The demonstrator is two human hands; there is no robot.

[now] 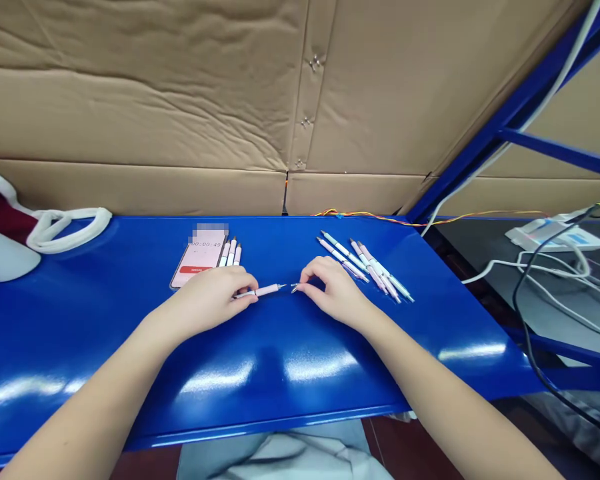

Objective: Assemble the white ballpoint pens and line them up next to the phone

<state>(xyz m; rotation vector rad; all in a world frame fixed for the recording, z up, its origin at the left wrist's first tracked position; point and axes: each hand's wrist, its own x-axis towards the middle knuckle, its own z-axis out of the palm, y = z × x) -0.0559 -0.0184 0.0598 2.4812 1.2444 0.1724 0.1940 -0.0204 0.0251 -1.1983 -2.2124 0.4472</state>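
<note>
Left hand (207, 300): fingers (247, 293) curled closed on a pink pen (267, 290), tip aimed right. Right hand (333, 290): thumb and forefinger pinched on a small metal piece (295, 287), nearly in line, just apart. Nearby: phone timer (200, 259), three pens (231, 253), pen group (365, 267). Blue steel bench (130, 373), cardboard wall (130, 113), white cables (545, 267).
</note>
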